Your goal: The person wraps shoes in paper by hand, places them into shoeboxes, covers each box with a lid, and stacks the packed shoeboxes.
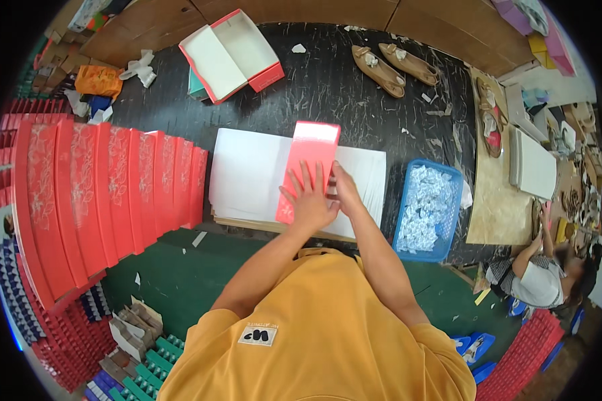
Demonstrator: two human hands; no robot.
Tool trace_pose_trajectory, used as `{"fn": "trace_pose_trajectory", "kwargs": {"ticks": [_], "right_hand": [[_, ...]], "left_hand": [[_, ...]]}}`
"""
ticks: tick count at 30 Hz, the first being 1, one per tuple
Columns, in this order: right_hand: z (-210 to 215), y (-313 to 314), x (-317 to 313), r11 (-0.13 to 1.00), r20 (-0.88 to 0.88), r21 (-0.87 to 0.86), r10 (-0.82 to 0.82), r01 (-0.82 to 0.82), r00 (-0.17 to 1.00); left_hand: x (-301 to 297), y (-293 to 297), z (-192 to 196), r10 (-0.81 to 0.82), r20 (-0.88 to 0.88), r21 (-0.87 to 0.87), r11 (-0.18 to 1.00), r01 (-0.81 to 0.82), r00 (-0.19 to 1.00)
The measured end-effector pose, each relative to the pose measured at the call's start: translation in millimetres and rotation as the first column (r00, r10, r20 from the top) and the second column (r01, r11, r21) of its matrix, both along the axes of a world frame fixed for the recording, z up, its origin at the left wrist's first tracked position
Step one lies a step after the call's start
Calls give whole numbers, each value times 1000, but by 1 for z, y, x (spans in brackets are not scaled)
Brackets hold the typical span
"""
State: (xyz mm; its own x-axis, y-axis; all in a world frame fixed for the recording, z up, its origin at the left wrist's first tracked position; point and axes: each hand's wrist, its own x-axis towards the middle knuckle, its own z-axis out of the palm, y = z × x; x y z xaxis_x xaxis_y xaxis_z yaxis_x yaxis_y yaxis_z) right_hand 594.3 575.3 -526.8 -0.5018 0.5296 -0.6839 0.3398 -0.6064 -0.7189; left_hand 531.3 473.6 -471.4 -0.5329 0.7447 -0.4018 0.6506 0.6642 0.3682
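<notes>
A closed red shoebox [316,142] lies in front of me, on a stack of white paper sheets [246,170]. My left hand [312,206] rests flat on the lid with its fingers spread. At the box's right edge, my right hand [345,190] has its fingers bent against the side, and its thumb is partly hidden. On the far side of the table sits an opened red shoebox [267,79] with its white inside showing. A pair of tan flat shoes [382,75] stands at the far right.
Tall stacks of red shoeboxes [90,194] rise at my left. A blue basket [456,227] of small crinkled clear packets stands to the right. Beyond it are a single shoe [492,130] and white box lids [535,164]. A co-worker [548,277] is at the far right.
</notes>
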Motion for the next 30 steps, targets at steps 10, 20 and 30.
{"fn": "trace_pose_trajectory", "kwargs": {"ticks": [10,20,30], "right_hand": [[-16,150,-69,571,165,799,92,-188,982],[-197,492,-31,336,215,855,464,-396,859],[-60,143,-67,994,-281,86,84,-62,956]], "left_hand": [[-12,-41,-28,241,-275,64,971,-232,931],[-61,-105,148,513,121,469,725,-505,850],[-170,-330,556,791,-494,843,537,-22,362]]}}
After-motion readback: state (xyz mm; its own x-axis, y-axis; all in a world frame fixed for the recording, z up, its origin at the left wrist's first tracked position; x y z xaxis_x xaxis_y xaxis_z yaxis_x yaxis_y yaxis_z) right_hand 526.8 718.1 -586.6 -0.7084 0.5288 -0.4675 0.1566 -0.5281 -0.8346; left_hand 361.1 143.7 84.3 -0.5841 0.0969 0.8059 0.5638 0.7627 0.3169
